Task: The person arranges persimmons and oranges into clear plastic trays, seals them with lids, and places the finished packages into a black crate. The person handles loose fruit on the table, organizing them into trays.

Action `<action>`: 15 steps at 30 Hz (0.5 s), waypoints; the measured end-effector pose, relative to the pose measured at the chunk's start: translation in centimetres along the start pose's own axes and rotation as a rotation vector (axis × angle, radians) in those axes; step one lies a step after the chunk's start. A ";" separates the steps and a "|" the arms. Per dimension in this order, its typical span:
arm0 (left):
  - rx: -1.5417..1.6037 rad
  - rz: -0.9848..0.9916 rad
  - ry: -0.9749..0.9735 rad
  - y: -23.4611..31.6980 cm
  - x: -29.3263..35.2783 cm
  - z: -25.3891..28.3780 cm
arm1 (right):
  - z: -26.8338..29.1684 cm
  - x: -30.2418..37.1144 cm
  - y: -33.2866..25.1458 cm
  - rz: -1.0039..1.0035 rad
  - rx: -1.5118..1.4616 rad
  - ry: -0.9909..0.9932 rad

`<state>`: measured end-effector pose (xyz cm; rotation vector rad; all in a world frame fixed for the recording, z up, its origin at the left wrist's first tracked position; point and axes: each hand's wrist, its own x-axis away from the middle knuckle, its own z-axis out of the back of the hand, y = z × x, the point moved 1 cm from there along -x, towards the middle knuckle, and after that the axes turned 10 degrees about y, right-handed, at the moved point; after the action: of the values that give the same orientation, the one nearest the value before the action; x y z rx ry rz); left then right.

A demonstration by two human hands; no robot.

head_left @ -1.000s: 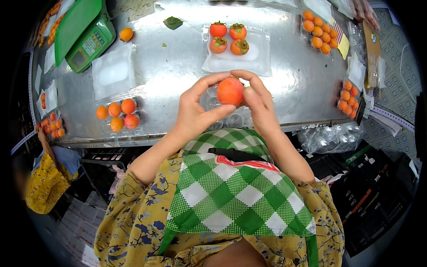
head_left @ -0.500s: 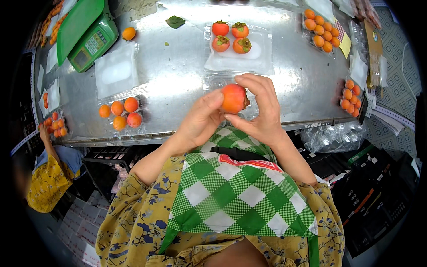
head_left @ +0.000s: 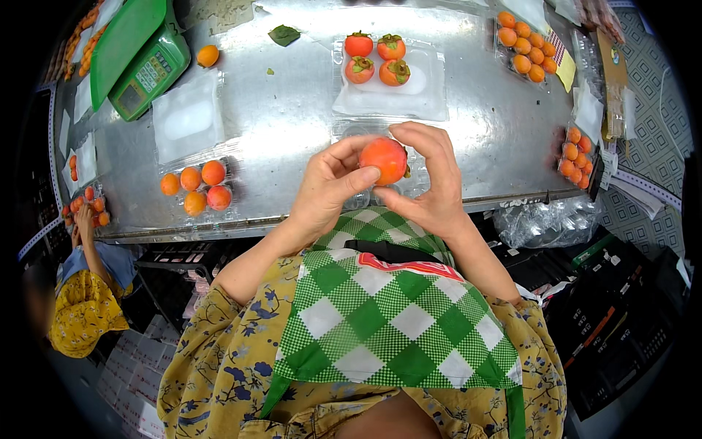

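Observation:
Both hands hold one orange-red persimmon (head_left: 383, 159) over the near edge of a steel table (head_left: 292, 139). My left hand (head_left: 329, 190) pinches it from the left with thumb and fingers. My right hand (head_left: 431, 183) cups it from the right and above. Under the fruit lies an empty clear plastic tray (head_left: 365, 197), partly hidden by my hands. Just beyond, a second clear tray (head_left: 431, 88) carries several persimmons (head_left: 376, 58) with green caps.
A clear pack of orange fruit (head_left: 197, 186) sits at the left, an empty clear tray (head_left: 186, 117) behind it. A green scale (head_left: 142, 69) stands far left. More fruit packs (head_left: 526, 47) line the right side. Another person (head_left: 84, 293) in yellow crouches at lower left.
The persimmon has been turned between my fingers and shifted slightly right and away from me; my right hand now wraps farther over it.

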<state>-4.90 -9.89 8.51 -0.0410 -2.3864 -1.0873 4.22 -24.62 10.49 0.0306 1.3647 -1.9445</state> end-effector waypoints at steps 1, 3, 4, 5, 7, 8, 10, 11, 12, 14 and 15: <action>-0.002 0.000 0.001 -0.1 0.0 0.0 | 0.0 0.0 0.0 0.012 0.005 0.006; 0.000 -0.002 0.000 -0.1 0.0 0.0 | 0.0 0.1 0.1 0.035 0.010 0.026; 0.006 -0.004 -0.002 -0.1 0.0 0.0 | -0.1 0.2 0.1 0.045 0.011 0.040; 0.011 -0.006 -0.005 -0.1 0.0 0.0 | -0.1 0.2 0.1 0.056 0.011 0.054; -0.021 -0.015 0.002 -0.2 0.0 0.0 | -0.1 0.3 0.2 0.066 0.007 0.057; -0.038 -0.019 0.006 -0.3 -0.1 0.1 | -0.1 0.4 0.2 0.072 0.005 0.058; -0.034 0.002 0.008 -0.4 -0.1 0.1 | 0.0 0.4 0.4 0.119 0.026 0.045; -0.033 0.012 0.009 -0.4 -0.1 0.1 | 0.0 0.4 0.4 0.143 0.037 0.038; -0.022 0.009 0.018 -0.4 -0.1 0.1 | 0.0 0.4 0.4 0.128 0.027 0.036; -0.001 0.005 0.037 -0.3 0.0 0.0 | 0.0 0.4 0.1 0.099 0.008 0.032; -0.015 0.001 0.031 -0.3 0.0 0.0 | 0.0 0.2 -0.2 0.037 -0.002 0.029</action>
<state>-4.92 -10.09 8.33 -0.0310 -2.3510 -1.0971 3.95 -24.70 10.54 0.0828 1.3749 -1.9191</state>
